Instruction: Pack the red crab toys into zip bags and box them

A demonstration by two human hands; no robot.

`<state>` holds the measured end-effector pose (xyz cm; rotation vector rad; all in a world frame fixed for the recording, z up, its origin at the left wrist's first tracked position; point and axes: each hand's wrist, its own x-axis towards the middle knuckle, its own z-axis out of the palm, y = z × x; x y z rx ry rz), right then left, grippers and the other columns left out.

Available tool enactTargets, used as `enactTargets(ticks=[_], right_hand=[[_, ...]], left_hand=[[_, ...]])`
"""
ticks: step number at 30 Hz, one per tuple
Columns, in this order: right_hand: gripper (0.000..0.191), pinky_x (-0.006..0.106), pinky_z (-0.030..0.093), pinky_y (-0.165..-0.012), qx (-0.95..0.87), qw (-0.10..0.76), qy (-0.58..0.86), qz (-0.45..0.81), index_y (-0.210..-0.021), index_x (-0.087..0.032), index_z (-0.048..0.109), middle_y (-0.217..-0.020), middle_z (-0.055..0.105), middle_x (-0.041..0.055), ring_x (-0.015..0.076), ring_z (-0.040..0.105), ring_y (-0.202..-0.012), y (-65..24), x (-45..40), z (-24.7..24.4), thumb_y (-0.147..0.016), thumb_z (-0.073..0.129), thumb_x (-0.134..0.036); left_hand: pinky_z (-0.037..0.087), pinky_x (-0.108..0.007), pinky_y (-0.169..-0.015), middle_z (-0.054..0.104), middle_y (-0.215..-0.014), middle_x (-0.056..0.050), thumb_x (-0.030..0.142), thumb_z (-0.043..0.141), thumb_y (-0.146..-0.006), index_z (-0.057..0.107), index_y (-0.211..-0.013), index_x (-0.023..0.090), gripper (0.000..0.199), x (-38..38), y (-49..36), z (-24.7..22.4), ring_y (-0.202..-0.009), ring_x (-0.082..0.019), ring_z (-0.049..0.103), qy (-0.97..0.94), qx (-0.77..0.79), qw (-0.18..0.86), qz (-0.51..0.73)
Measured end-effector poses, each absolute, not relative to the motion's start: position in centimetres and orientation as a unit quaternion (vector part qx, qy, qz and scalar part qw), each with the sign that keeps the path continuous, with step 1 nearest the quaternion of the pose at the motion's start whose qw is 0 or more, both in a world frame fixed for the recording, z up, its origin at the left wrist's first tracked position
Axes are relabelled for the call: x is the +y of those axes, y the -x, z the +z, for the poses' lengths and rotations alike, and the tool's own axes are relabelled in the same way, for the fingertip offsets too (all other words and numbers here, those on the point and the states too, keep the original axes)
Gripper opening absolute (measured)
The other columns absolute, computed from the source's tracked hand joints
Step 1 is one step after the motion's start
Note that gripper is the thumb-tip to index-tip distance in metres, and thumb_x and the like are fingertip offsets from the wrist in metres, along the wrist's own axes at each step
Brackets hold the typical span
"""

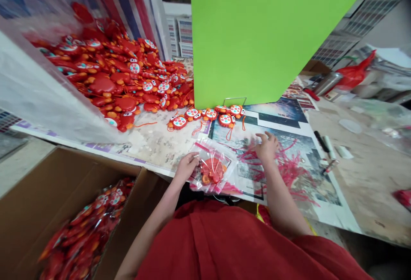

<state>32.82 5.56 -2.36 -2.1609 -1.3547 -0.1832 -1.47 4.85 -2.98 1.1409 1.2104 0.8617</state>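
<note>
My left hand [188,166] pinches the upper left edge of a clear plastic bag [213,169] with a red and orange toy inside. The bag lies near the table's front edge, on other clear bags with pink strips. To its right, my right hand [267,145] is held over the table with fingers spread, holding nothing. Loose pink strips [289,166] are scattered beside and beneath my right hand and forearm. Several red crab-like toys [208,114] with white, dotted faces and orange loops sit in a row beyond both hands, below the green panel.
A large heap of red toys [128,74] spills from a striped sack [131,10] at the left. A cardboard box [32,203] with bagged toys stands at the lower left. The green panel [257,36] rises behind the row. Markers [324,143] lie at the right.
</note>
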Motion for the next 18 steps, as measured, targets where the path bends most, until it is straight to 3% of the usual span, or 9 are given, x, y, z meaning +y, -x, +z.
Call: enactTargets(ticks=[3, 6, 9, 12, 15, 18], right_hand=[[0.031, 0.044, 0.035, -0.096, -0.587, 0.332, 0.735, -0.067, -0.101, -0.018, 0.069, -0.121, 0.058, 0.0144, 0.0282, 0.049, -0.114, -29.4, 5.7, -1.4, -0.078, 0.049, -0.015], [0.023, 0.040, 0.039, -0.090, -0.666, 0.319, 0.673, 0.041, -0.090, -0.019, 0.070, -0.094, 0.066, 0.0104, 0.0251, 0.056, -0.096, -25.4, 5.5, -0.5, -0.086, 0.050, -0.027], [0.034, 0.032, 0.043, -0.076, -0.706, 0.294, 0.614, 0.196, -0.074, -0.019, 0.065, -0.073, 0.064, 0.0051, 0.0193, 0.058, -0.075, -22.3, 4.9, -0.1, -0.091, 0.046, -0.041], [0.031, 0.026, 0.043, -0.063, -0.680, 0.320, 0.569, 0.333, -0.080, -0.019, 0.062, -0.070, 0.063, 0.0009, 0.0149, 0.056, -0.065, -21.0, 4.2, 0.1, -0.089, 0.048, -0.044], [0.023, 0.025, 0.044, -0.061, -0.641, 0.357, 0.539, 0.412, -0.088, -0.017, 0.061, -0.071, 0.065, 0.0004, 0.0137, 0.058, -0.062, -21.1, 4.0, 0.0, -0.084, 0.053, -0.038], [0.023, 0.025, 0.045, -0.058, -0.597, 0.388, 0.522, 0.469, -0.093, -0.017, 0.061, -0.067, 0.065, -0.0004, 0.0139, 0.059, -0.059, -21.8, 4.0, -0.2, -0.080, 0.055, -0.035]], left_hand=[[0.045, -0.021, -0.049, 0.072, -0.080, -0.005, 0.046, 0.072, -0.068, 0.063, -0.090, 0.017, 0.038, 4.9, 1.0, -2.3, -0.063, -0.014, 0.064, -0.499, 0.506, 0.595, 0.376], [0.047, -0.023, -0.053, 0.072, -0.083, -0.006, 0.049, 0.072, -0.067, 0.057, -0.082, 0.017, 0.038, 4.5, 0.7, -1.3, -0.065, -0.015, 0.065, -0.475, 0.486, 0.621, 0.390], [0.044, -0.021, -0.051, 0.073, -0.085, -0.006, 0.050, 0.072, -0.067, 0.050, -0.084, 0.019, 0.041, 4.0, 0.7, -0.3, -0.059, -0.012, 0.062, -0.439, 0.465, 0.664, 0.387], [0.040, -0.018, -0.048, 0.073, -0.086, -0.006, 0.049, 0.072, -0.068, 0.047, -0.085, 0.019, 0.043, 3.9, 1.1, 0.1, -0.063, -0.013, 0.065, -0.415, 0.462, 0.679, 0.392], [0.042, -0.019, -0.049, 0.073, -0.091, -0.008, 0.045, 0.072, -0.069, 0.050, -0.093, 0.018, 0.043, 4.2, 1.6, -0.1, -0.069, -0.015, 0.067, -0.396, 0.476, 0.678, 0.397], [0.044, -0.020, -0.048, 0.072, -0.088, -0.007, 0.041, 0.071, -0.072, 0.054, -0.106, 0.016, 0.045, 4.5, 2.0, -0.3, -0.064, -0.014, 0.066, -0.393, 0.492, 0.673, 0.388]])
